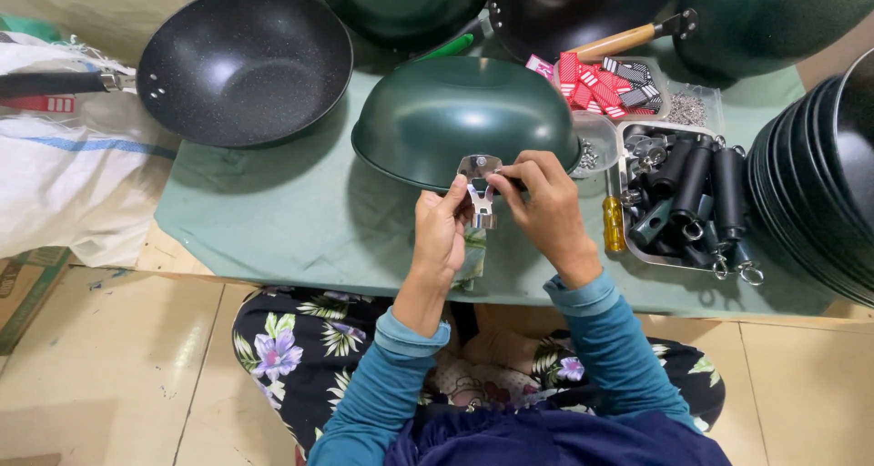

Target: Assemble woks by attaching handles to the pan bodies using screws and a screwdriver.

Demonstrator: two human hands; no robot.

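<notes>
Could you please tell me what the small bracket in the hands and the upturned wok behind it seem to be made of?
The bracket looks like bare polished metal: silvery and reflective. The upturned wok seems to be metal with a dark green satin coating, judging by its soft sheen; the base metal cannot be told.

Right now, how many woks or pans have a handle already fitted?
2 visibly: the black wok at upper left with a black handle, and a dark wok at top centre with a wooden handle. Others at the top and the right-hand stack are cropped, so more may be hidden.
</notes>
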